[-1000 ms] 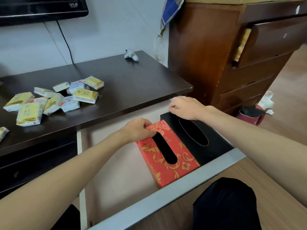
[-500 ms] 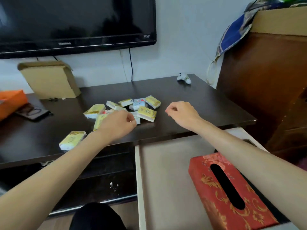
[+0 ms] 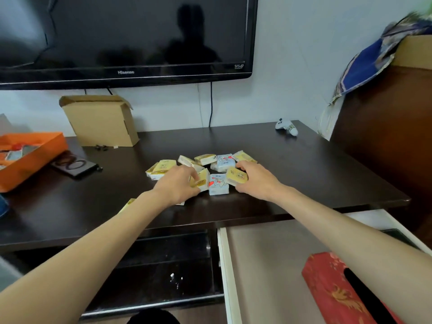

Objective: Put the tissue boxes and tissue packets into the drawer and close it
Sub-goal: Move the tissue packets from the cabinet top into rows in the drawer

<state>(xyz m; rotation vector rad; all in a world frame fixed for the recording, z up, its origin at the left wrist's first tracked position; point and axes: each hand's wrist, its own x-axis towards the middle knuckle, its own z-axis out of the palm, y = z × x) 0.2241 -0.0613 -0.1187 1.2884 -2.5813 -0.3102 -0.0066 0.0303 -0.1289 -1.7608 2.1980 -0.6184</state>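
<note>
Several small tissue packets, yellow and pale blue, lie in a pile (image 3: 218, 163) in the middle of the dark table (image 3: 304, 164). My left hand (image 3: 177, 185) closes on a yellow packet (image 3: 201, 181) at the pile's left. My right hand (image 3: 254, 180) grips another yellow packet (image 3: 237, 176) at the right. A blue-and-white packet (image 3: 218, 184) lies between the hands. One more yellow packet (image 3: 127, 204) peeks out beside my left forearm. The drawer (image 3: 268, 265) stands pulled out at lower right, with the red patterned tissue box (image 3: 332, 291) lying in it. The black tissue box is almost hidden behind my right arm.
A television (image 3: 126, 38) hangs above the table. A cardboard box (image 3: 100, 119) stands at the back left, an orange box (image 3: 30, 155) and a dark phone-like item (image 3: 74, 164) at far left. A white game controller (image 3: 286, 126) lies back right. A brown cabinet (image 3: 385, 136) stands at right.
Both hands left the tissue boxes in the drawer, reached up over the table and have now closed on packets in the pile. The view tilted up from the drawer to the table.
</note>
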